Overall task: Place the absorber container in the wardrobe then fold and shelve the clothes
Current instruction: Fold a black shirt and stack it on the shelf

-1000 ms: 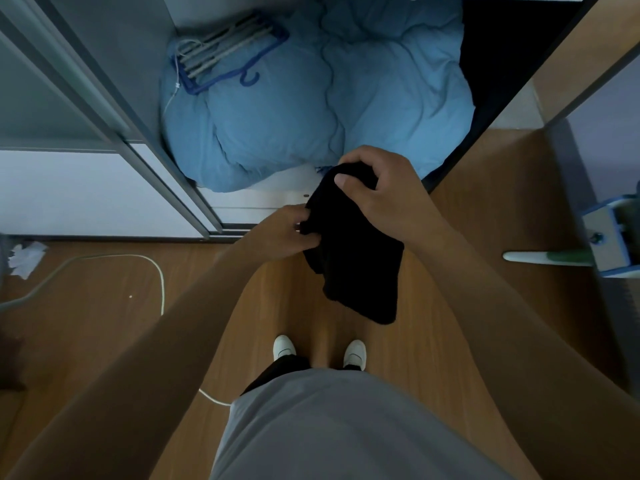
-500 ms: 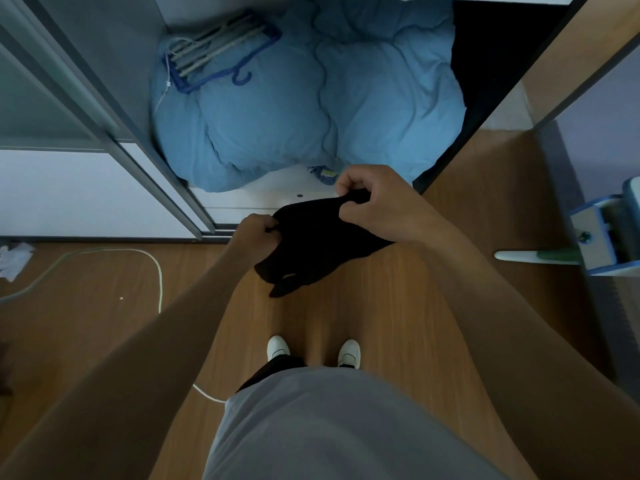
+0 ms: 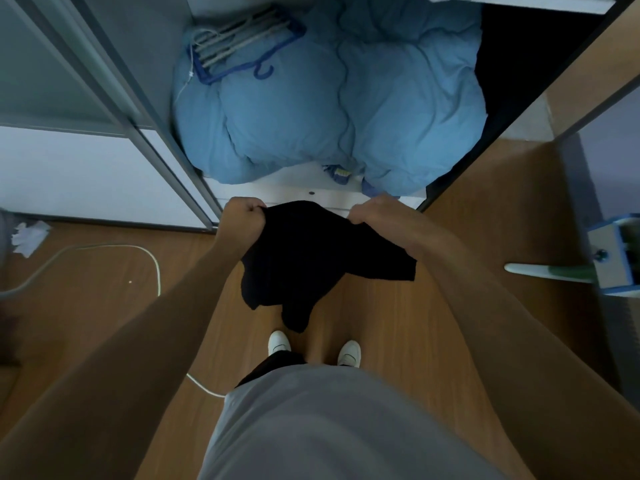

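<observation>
Shoes [image 3: 279, 342], white, stand on the wooden floor [image 3: 104, 299]. Above them a black garment [image 3: 311, 258] hangs spread between the left hand [image 3: 242, 220] and right hand [image 3: 370, 213], each fist gripping a top corner. Beyond, the open wardrobe [image 3: 294, 194] holds a blue duvet [image 3: 311, 116] with hangers [image 3: 239, 39] on top.

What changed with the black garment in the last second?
The left hand and right hand have drawn apart, spreading the black garment between them; earlier it hung bunched below them. Both still grip its top edge. The blue duvet and hangers stayed put.
</observation>
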The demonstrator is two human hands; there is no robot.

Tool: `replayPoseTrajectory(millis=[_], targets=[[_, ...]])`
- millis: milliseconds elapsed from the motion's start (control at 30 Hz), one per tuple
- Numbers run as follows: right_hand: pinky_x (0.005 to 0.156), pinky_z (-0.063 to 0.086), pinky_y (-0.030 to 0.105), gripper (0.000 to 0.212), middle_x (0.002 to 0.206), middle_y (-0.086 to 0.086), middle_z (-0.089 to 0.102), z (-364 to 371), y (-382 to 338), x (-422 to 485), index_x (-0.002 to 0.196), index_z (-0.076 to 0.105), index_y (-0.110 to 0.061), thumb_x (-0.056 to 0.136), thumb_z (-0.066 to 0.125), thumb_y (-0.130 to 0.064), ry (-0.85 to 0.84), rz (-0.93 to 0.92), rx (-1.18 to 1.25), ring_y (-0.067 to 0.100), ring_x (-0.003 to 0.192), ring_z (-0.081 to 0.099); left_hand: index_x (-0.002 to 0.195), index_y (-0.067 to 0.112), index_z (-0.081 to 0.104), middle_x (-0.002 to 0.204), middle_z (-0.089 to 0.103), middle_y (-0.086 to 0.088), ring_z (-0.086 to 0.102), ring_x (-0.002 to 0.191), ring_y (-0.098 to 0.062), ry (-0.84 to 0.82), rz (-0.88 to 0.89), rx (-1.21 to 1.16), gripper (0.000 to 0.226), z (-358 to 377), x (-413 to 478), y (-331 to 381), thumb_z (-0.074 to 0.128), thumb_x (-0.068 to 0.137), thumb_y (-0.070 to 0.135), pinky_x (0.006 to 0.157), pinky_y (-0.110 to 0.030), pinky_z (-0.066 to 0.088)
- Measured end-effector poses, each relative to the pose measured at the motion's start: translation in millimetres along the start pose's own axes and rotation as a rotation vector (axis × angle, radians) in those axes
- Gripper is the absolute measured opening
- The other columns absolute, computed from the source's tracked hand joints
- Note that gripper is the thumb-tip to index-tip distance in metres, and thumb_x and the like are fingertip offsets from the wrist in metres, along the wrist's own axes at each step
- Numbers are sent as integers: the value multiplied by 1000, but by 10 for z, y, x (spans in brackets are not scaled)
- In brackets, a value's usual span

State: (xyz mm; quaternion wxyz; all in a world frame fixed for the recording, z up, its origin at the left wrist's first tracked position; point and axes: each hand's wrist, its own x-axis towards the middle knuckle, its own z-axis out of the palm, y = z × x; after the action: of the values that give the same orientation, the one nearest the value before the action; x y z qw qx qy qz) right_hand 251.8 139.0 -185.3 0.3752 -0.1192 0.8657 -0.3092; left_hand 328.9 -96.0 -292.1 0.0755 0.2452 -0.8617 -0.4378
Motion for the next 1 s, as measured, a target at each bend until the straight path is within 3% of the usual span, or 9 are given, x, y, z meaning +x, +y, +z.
replayPoseTrajectory(millis=[100, 267, 333, 433, 600, 700, 833, 933, 1000], targets=[[57, 45, 20, 57, 68, -17, 73, 84, -38, -39, 75, 75, -32, 53, 69, -85, -138, -64, -147, -2, 62, 68, 69, 3, 67, 69, 63, -9, 57, 71, -19, -32, 10, -9, 30, -35, -36, 62, 38, 72, 8, 68, -26, 43], [54, 40, 16, 31, 62, -9, 68, -4, -53, -5, 77, 76, -21, 81, 75, -52, -88, -211, -214, -5, 54, 58, 62, 1, 59, 60, 55, -8, 51, 58, -17, -74, 14, -5, 30, -64, -35, 45, 40, 81, -12, 64, -28, 41], [52, 38, 11, 26, 57, -17, 63, -52, -69, -27, 78, 75, -20, 88, 73, -44, -78, -272, -162, -7, 54, 56, 61, 1, 57, 58, 53, -7, 49, 55, -15, -143, 42, 18, 33, -67, -57, 32, 39, 83, -14, 60, -27, 40], [68, 47, 12, 13, 70, -22, 70, -86, -108, -65, 87, 76, -29, 90, 71, -41, -60, -301, -7, -6, 70, 65, 53, 15, 48, 52, 47, 0, 43, 51, -11, -204, 70, 47, 44, -59, -117, 0, 39, 83, -15, 53, -24, 34], [95, 54, 28, 9, 99, -11, 76, -75, -166, -79, 99, 72, -37, 96, 64, -37, -76, -312, 115, 6, 95, 71, 62, -12, 54, 57, 50, -17, 44, 57, -23, -243, 20, -66, 29, 21, -187, -85, 40, 87, -16, 58, -31, 32], [89, 54, 23, 7, 94, -13, 77, -100, -133, -90, 94, 72, -40, 95, 65, -41, -128, -272, 113, 7, 92, 72, 54, 2, 45, 56, 42, -7, 39, 57, -20, -171, 7, -119, 35, 14, -155, -71, 41, 85, -15, 57, -29, 29], [61, 46, 2, 13, 83, -24, 73, -155, -58, -80, 77, 69, -48, 86, 76, -40, -214, -188, 138, -7, 77, 68, 54, 14, 48, 55, 46, 0, 45, 53, -6, -116, 23, -144, 42, -53, -64, 61, 40, 84, -14, 57, -25, 36], [69, 54, 13, 10, 86, -15, 76, -162, -82, -45, 88, 75, -38, 84, 79, -29, -322, -133, 158, 1, 79, 71, 69, 3, 64, 65, 57, -2, 53, 57, 7, -143, 51, -119, 33, -50, -3, 294, 40, 87, -12, 60, -9, 39], [73, 56, 22, 11, 91, -1, 77, -150, -154, -41, 97, 75, -20, 87, 76, -25, -357, -118, 186, 13, 81, 72, 74, 2, 67, 71, 60, -6, 53, 62, 3, -166, 41, -120, 32, -24, 60, 440, 40, 89, -9, 63, -12, 40]])
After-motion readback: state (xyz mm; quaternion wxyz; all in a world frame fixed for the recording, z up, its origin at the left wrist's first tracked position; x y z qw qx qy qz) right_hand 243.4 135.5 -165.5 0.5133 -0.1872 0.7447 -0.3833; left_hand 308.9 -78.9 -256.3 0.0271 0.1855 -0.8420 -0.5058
